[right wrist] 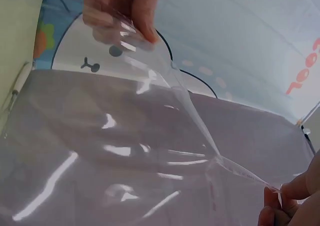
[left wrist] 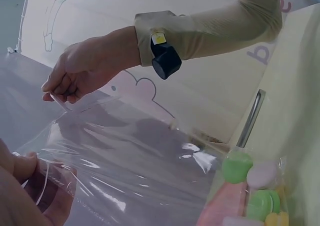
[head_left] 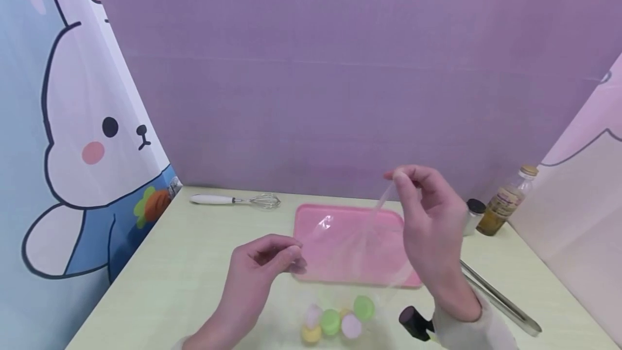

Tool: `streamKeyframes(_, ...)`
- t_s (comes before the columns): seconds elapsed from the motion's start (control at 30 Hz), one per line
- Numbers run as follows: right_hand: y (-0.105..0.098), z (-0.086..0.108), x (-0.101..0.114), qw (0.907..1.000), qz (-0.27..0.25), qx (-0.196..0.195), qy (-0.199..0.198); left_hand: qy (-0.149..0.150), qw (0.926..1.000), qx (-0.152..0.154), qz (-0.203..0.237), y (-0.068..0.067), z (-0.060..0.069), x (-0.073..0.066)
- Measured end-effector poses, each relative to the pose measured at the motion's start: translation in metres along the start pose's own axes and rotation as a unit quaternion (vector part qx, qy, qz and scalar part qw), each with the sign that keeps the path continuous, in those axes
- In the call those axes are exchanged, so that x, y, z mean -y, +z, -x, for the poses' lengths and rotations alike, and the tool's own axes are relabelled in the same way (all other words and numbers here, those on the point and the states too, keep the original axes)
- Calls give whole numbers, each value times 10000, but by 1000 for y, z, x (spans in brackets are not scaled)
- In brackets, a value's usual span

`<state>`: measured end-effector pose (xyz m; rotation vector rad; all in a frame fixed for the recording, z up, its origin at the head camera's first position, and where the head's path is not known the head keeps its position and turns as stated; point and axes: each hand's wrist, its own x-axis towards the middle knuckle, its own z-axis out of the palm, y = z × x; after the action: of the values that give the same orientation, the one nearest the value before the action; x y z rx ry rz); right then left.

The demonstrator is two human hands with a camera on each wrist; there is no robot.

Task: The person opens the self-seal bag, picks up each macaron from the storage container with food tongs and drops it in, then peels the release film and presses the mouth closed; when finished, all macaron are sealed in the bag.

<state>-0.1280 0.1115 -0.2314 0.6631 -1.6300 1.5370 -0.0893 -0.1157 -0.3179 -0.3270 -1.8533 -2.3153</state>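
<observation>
A clear plastic bag is stretched between my two hands, its creases shining. Several round macarons, in green, pale purple and yellow, sit in the bag's lower end. My left hand pinches one side of the bag near its top edge. Higher up and to the right, my right hand pinches a corner of a narrow strip along the bag's mouth between thumb and fingers. Whether that strip is part of the bag or a peeling liner, I cannot tell.
Behind the bag lies a pink tray. A whisk is at the back left. Metal tongs lie at the right, near a black-capped jar and a corked bottle. Fabric walls surround the table.
</observation>
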Motion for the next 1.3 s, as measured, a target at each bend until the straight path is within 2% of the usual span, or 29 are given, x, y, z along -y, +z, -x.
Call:
streamKeyframes(0.37, -23, -24, 11, 9973, -461, -546, -173, -161, 9996, -211, 37, 3, 0, -2)
streamKeyframes(0.53, -33, -35, 18, 9955, -518, -781, -123, -209, 9991, -354, -87, 3, 0, -3)
streamKeyframes(0.77, -48, -50, 29, 9914, -550, -1176, -182, -54, 9986, -447, -279, 1, -1, -3)
streamKeyframes(0.87, -55, -58, 31, 9807, -1117, -1552, -412, -11, 9983, -478, -327, 0, -1, -3)
streamKeyframes(0.97, -64, -66, 32, 9582, -2096, -1843, -625, -24, 9981, -513, -347, -1, -2, -4)
streamKeyframes(1.07, -71, -72, 33, 9370, -2839, -1922, -672, -34, 9977, -567, -371, -2, -3, -5)
streamKeyframes(1.2, -79, -76, 34, 9257, -3172, -1977, -577, -29, 9973, -623, -397, -3, -3, -6)
streamKeyframes(1.3, -87, -79, 34, 9298, -3109, -1909, -497, -11, 9972, -628, -412, -4, -3, -6)
